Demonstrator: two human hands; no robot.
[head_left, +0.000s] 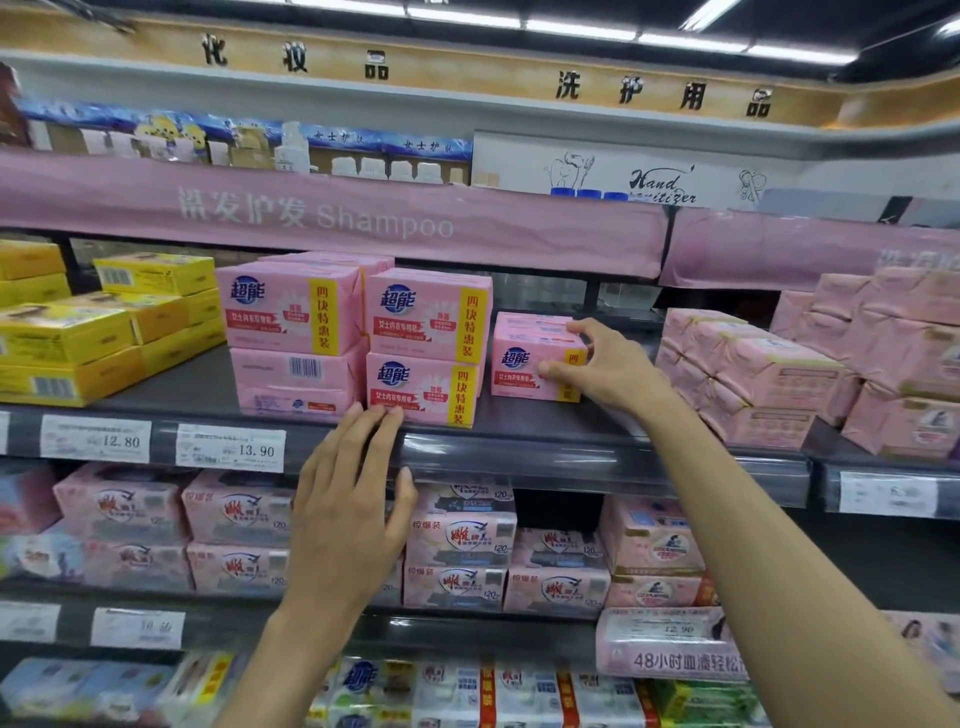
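Observation:
On a dark shop shelf (519, 431) stand pink soap multipacks. My right hand (608, 366) grips a single pink pack (524, 358) by its right end, fingers over the top edge and thumb on its front. To its left are two stacks of two pink packs each (426, 343), (296, 332). My left hand (353, 499) lies flat with straight fingers, its fingertips touching the lower front edge of the bottom pack in the middle stack.
Yellow soap boxes (98, 332) fill the shelf's left end, pale pink wrapped packs (810, 374) the right. Price tags (231, 447) line the shelf front. More pink packs (462, 545) sit on the shelf below. A pink "Shampoo" banner (322, 218) hangs above.

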